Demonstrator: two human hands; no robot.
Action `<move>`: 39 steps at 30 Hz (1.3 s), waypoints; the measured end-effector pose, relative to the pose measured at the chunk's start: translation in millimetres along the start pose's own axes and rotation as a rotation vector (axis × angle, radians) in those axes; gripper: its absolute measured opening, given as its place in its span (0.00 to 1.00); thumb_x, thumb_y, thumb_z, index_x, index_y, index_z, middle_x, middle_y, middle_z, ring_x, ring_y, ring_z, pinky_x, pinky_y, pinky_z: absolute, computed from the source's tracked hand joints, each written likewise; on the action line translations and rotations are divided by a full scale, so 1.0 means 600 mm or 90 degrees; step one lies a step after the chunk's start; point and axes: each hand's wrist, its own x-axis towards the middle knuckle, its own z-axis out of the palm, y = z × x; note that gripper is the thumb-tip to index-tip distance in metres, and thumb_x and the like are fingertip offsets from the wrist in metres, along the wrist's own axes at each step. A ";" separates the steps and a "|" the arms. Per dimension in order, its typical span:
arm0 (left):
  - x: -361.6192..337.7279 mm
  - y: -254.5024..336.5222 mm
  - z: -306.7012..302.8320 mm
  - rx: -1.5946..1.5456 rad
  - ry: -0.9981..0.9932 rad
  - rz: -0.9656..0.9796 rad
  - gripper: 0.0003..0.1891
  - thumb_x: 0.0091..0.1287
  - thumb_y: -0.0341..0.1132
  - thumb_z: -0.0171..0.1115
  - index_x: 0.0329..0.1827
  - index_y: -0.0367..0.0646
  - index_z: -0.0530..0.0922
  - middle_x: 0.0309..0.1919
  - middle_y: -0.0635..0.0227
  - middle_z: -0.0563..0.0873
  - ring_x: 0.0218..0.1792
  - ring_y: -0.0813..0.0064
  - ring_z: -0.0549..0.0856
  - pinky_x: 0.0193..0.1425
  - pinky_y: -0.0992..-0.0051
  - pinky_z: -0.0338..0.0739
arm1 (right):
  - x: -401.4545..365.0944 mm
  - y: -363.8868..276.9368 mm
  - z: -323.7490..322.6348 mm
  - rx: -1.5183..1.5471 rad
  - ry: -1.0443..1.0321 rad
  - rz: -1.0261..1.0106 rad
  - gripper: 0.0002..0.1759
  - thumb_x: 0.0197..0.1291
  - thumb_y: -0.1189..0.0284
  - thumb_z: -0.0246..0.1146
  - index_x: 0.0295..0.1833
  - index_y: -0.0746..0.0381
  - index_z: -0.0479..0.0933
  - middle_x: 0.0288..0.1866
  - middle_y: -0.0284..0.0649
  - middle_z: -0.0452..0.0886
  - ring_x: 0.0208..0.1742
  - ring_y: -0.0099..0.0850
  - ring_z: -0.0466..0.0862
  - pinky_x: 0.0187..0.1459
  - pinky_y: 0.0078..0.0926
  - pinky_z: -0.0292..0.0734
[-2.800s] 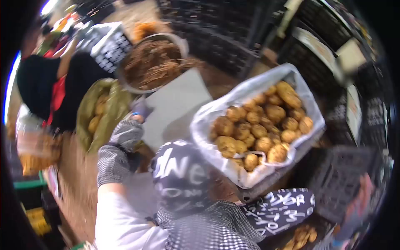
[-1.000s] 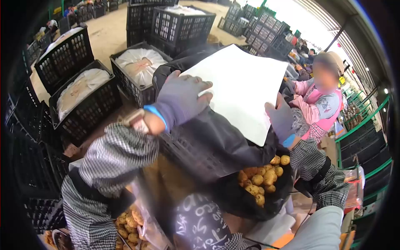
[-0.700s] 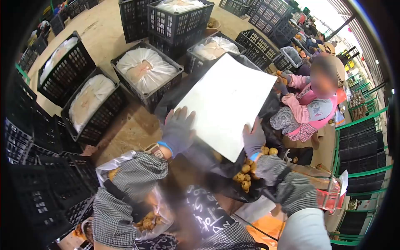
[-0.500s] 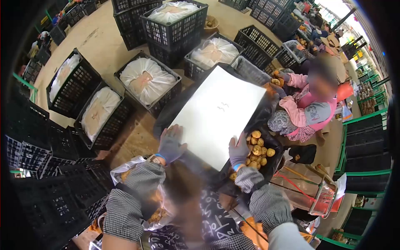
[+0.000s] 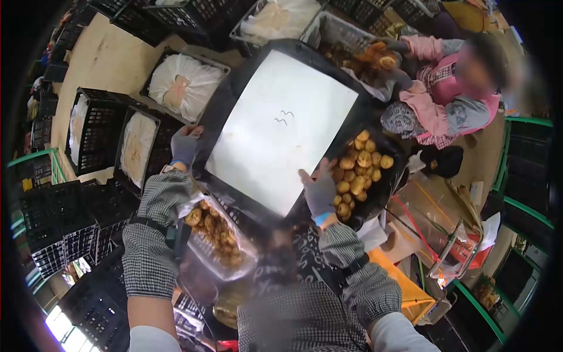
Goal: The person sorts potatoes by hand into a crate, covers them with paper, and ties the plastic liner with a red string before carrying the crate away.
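Note:
A large white sheet (image 5: 275, 141) with two black squiggles lies on a black plastic-covered surface (image 5: 237, 190) in front of me. My gloved left hand (image 5: 186, 146) is just left of it, off the sheet, fingers stretched out near the edge of the black covering. At the sheet's lower right edge is my gloved right hand (image 5: 319, 193), its fingers apart and the thumb side overlapping the paper. Right beside that hand, round yellow-brown produce like potatoes (image 5: 359, 170) fills a black-lined container.
Below my left arm stands a plastic-lined container (image 5: 214, 237) of brownish pieces. Black crates (image 5: 88, 129) with white bags surround the left and far side. Across from me, a person in pink (image 5: 448, 105) handles brownish produce over a crate. A cart (image 5: 451, 234) stands at right.
My left hand has come off the sheet's lower left edge and moved out to the left. My right hand stays at the right edge. The whole view has shifted and tilted.

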 end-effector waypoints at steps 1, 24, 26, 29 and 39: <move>-0.007 -0.025 -0.026 -0.005 0.015 0.015 0.12 0.62 0.35 0.69 0.45 0.38 0.83 0.28 0.71 0.85 0.30 0.78 0.80 0.38 0.79 0.74 | -0.020 -0.019 -0.031 0.043 0.019 0.067 0.42 0.57 0.61 0.70 0.71 0.69 0.61 0.38 0.43 0.82 0.38 0.37 0.82 0.44 0.31 0.78; -0.089 0.110 -0.241 -0.338 -0.138 -0.231 0.07 0.68 0.31 0.61 0.47 0.46 0.76 0.32 0.75 0.78 0.25 0.84 0.75 0.40 0.80 0.80 | -0.299 0.109 -0.009 0.258 -0.156 0.294 0.19 0.63 0.56 0.67 0.45 0.61 0.76 0.22 0.28 0.68 0.14 0.17 0.64 0.14 0.19 0.60; -0.127 0.091 -0.170 -0.042 -0.107 -0.059 0.12 0.67 0.31 0.63 0.53 0.45 0.76 0.40 0.71 0.80 0.36 0.79 0.79 0.50 0.76 0.79 | -0.305 0.082 -0.001 0.176 -0.114 0.235 0.21 0.63 0.57 0.67 0.48 0.64 0.76 0.25 0.30 0.72 0.17 0.18 0.67 0.17 0.20 0.62; -0.227 0.098 -0.006 0.147 -0.303 0.172 0.23 0.65 0.31 0.65 0.63 0.44 0.74 0.55 0.61 0.79 0.59 0.66 0.78 0.65 0.68 0.73 | -0.260 -0.034 -0.018 0.128 -0.043 0.359 0.24 0.63 0.58 0.67 0.51 0.68 0.77 0.30 0.33 0.78 0.21 0.19 0.71 0.22 0.21 0.66; -0.159 0.060 0.311 0.538 -0.362 0.598 0.29 0.63 0.48 0.62 0.69 0.56 0.69 0.70 0.51 0.65 0.70 0.45 0.61 0.74 0.47 0.52 | -0.214 -0.022 -0.180 0.203 -0.183 0.228 0.15 0.67 0.60 0.58 0.41 0.63 0.77 0.25 0.32 0.76 0.19 0.18 0.70 0.19 0.20 0.62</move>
